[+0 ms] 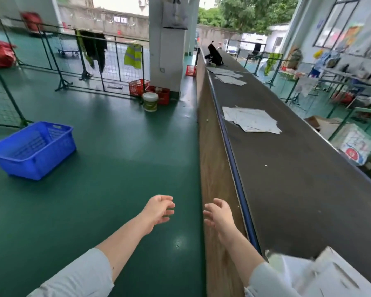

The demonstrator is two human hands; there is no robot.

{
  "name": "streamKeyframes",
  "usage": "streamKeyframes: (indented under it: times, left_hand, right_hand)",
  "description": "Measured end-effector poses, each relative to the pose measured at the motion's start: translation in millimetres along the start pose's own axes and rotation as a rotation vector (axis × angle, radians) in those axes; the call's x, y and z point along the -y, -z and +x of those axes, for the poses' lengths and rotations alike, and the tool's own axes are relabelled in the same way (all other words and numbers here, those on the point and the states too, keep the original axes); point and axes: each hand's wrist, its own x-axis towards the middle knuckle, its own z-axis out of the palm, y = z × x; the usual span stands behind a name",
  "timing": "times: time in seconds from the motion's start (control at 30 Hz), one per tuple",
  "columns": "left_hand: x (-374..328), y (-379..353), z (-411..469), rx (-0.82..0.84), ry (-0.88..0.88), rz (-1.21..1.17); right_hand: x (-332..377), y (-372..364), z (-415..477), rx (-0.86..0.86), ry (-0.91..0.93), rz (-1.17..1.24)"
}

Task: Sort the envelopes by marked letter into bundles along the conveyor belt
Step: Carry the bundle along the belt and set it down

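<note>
A long black conveyor belt (291, 179) runs away from me on the right, with a wooden side panel. A loose bundle of white envelopes (252, 120) lies on it mid-way. Further along lie more envelopes (228, 77). Another blurred white pile (321, 273) sits at the near end by my right sleeve. My left hand (159, 210) and my right hand (219, 215) hang over the green floor beside the belt, fingers relaxed, holding nothing. Marked letters are too small to read.
A blue plastic crate (33, 150) stands on the floor at left. Red crates (138, 86) and a white bucket (150, 101) sit by a pillar (167, 46). Green wire fencing runs across the back left. A black bag (214, 54) lies on the far belt.
</note>
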Motion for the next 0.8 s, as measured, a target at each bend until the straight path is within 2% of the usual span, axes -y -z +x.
streamKeyframes:
  times: [0.27,0.43,0.73,0.8]
  left_hand:
    - [-64,43,132,-0.082,0.089,-0.131]
    - [-129,80,254,-0.102,0.096,-0.174]
    - [-286,107,485,-0.030,0.062,-0.032]
    - [-295,106,497,-0.030,0.061,-0.025]
  right_hand:
    - [70,-73,135,0.091,-0.019,-0.077]
    - [126,-139,248,0.105,-0.001,-0.081]
    - [254,-216,441,-0.006,-0.003,-0.034]
    - [264,-220,451,-0.006,-0.006,-0.037]
